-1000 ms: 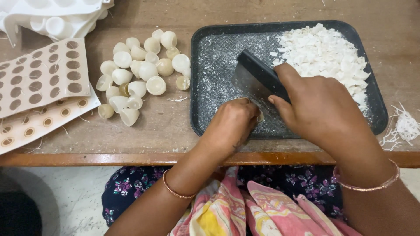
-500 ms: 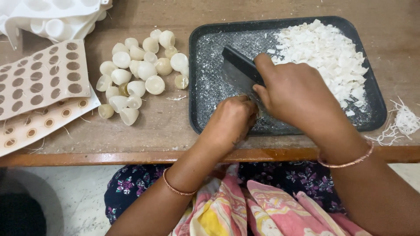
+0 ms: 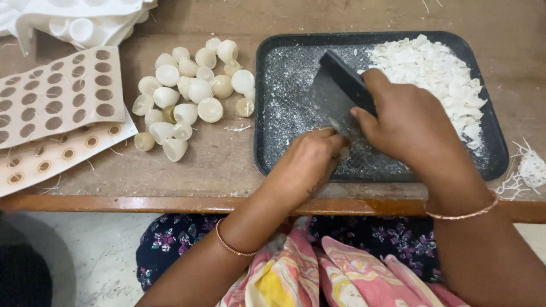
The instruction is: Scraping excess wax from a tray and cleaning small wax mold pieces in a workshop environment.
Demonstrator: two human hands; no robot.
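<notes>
A black tray [image 3: 267, 102] lies on the wooden table, dusted with white crumbs and bearing a heap of white chopped pieces [image 3: 438, 79] at its right. My right hand [image 3: 409, 122] grips a flat dark scraper blade [image 3: 335, 94] whose lower edge meets the tray floor. My left hand [image 3: 310, 162] is curled at the tray's near edge, fingertips against the blade's lower end; whatever it pinches is hidden. Left of the tray sits a cluster of pale round half-shells [image 3: 187, 91].
Perforated beige mould sheets [image 3: 57, 102] and a second sheet [image 3: 51, 156] lie at the left. A white plastic mould tray [image 3: 79, 23] is at the back left. White shreds [image 3: 529, 170] lie at the right edge. The table's front edge [image 3: 170, 202] runs just before my lap.
The scraper and my right hand have shifted slightly between frames while staying over the tray's middle. My left hand stays curled at the blade's lower end.
</notes>
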